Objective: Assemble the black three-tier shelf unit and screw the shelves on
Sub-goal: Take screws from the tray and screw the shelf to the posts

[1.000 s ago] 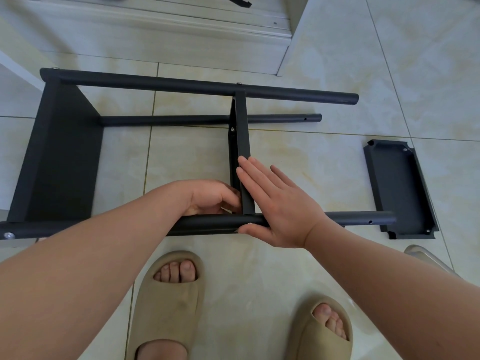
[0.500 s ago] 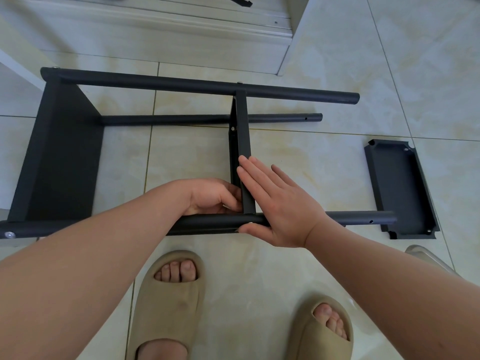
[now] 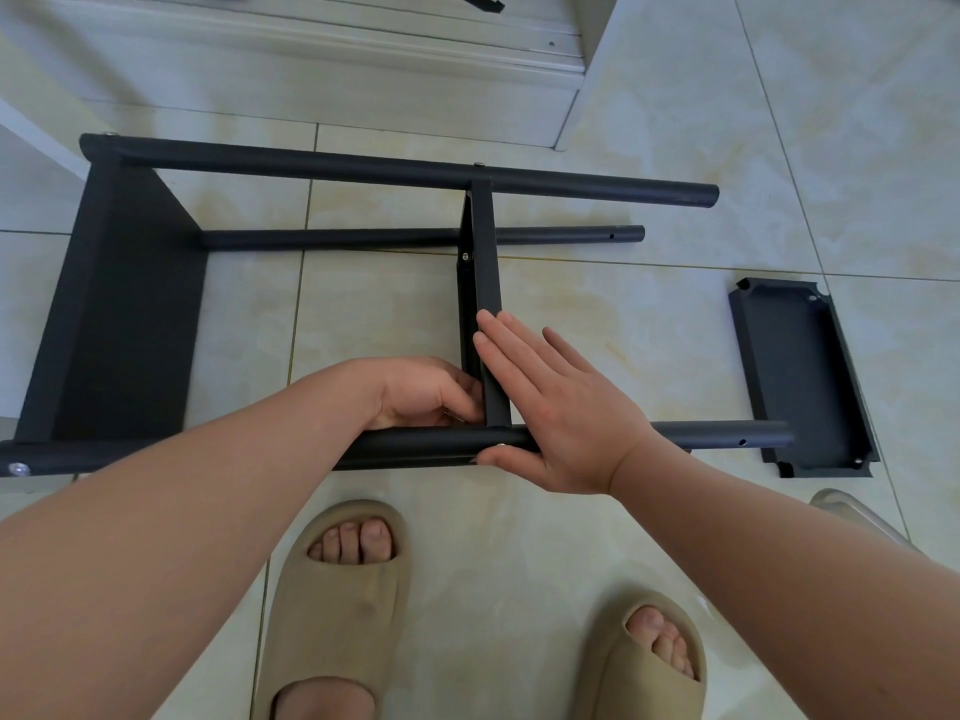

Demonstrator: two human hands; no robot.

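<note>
Bracing middle shelf [image 3: 485, 304] square against near post [image 3: 426, 444] with flat, spread right hand [image 3: 556, 407], left hand [image 3: 421, 392] curled behind the joint, likely seating a fastener; third shelf [image 3: 800, 371] waiting beyond the post's free end.

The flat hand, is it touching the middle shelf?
Touching. The head view shows the right hand lying flat against the middle shelf, fingers on its edge.

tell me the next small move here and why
Probably tighten the screw by the right hand's thumb. The right hand lies flat against the middle shelf, bracing it at the near pole, while the left hand is curled behind that joint; the third shelf lies loose.
</note>
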